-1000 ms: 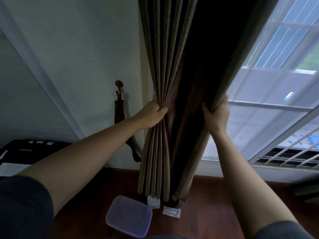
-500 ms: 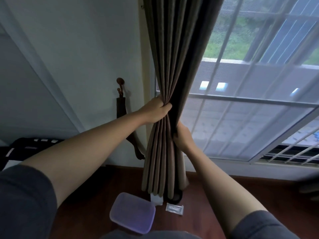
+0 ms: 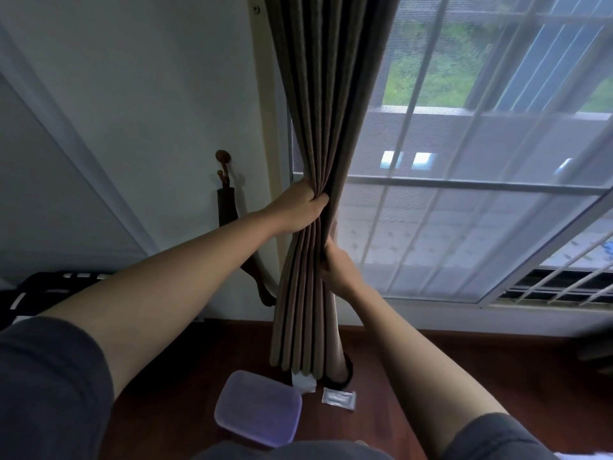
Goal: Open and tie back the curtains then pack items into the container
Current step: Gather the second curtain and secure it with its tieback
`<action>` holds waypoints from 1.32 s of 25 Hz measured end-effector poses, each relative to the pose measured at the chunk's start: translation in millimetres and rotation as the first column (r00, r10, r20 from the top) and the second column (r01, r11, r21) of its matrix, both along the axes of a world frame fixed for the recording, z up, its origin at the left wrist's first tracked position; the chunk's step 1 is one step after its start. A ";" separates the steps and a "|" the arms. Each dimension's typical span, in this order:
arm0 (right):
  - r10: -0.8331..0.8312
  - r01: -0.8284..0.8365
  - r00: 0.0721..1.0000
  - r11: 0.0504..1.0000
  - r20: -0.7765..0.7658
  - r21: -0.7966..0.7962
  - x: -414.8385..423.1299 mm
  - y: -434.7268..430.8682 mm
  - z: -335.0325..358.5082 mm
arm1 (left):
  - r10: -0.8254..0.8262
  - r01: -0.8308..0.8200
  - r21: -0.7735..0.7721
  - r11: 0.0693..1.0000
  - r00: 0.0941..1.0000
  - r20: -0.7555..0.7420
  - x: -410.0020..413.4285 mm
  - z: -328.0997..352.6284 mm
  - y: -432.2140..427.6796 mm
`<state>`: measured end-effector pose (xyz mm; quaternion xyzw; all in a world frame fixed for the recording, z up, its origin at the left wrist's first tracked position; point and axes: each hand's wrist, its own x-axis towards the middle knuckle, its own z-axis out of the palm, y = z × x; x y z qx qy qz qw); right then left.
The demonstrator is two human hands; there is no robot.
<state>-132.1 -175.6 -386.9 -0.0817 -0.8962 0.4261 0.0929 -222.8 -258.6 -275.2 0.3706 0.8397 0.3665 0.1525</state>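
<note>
By the window point(image 3: 464, 227), left hand point(image 3: 300, 210) clenches the gathered curtain point(image 3: 318, 94); right hand point(image 3: 336, 268) grasps it just below; lidded container point(image 3: 258, 408) hides its contents.

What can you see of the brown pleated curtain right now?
The brown pleated fabric curtain hangs gathered into one tight bundle of vertical folds at the left edge of the window, not yet tied. The left hand grips it around the middle; the right hand holds it just below, from the window side. Its hem ends near the dark wooden floor.
</note>
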 end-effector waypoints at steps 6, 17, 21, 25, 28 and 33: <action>0.005 -0.004 0.999 0.999 0.037 -0.034 -4.5 -4.7 2.1 | -0.013 0.011 0.032 0.999 0.998 0.058 8.9 1.0 6.4; -0.258 0.144 0.966 0.585 -0.016 -0.798 -19.7 7.4 36.0 | 0.249 -0.263 0.236 0.935 0.964 0.089 24.0 -10.7 -3.6; -0.414 0.265 0.910 0.587 -0.002 -0.765 -41.9 15.9 68.7 | 0.152 -0.227 0.262 0.938 0.949 0.277 18.1 -7.6 -16.5; -0.377 0.258 0.926 0.666 -0.017 -0.700 -39.9 18.6 81.0 | 0.123 -0.163 0.169 0.972 0.967 0.224 11.4 -5.1 -20.0; -0.299 0.234 0.954 0.699 0.021 -0.676 -29.0 8.0 93.2 | 0.154 -0.154 0.013 0.988 0.985 -0.083 -2.6 -4.7 -16.2; -0.204 0.184 0.977 0.680 0.057 -0.710 -8.8 -10.9 99.7 | 0.082 -0.097 -0.197 0.976 0.993 -0.081 -12.2 20.5 -15.7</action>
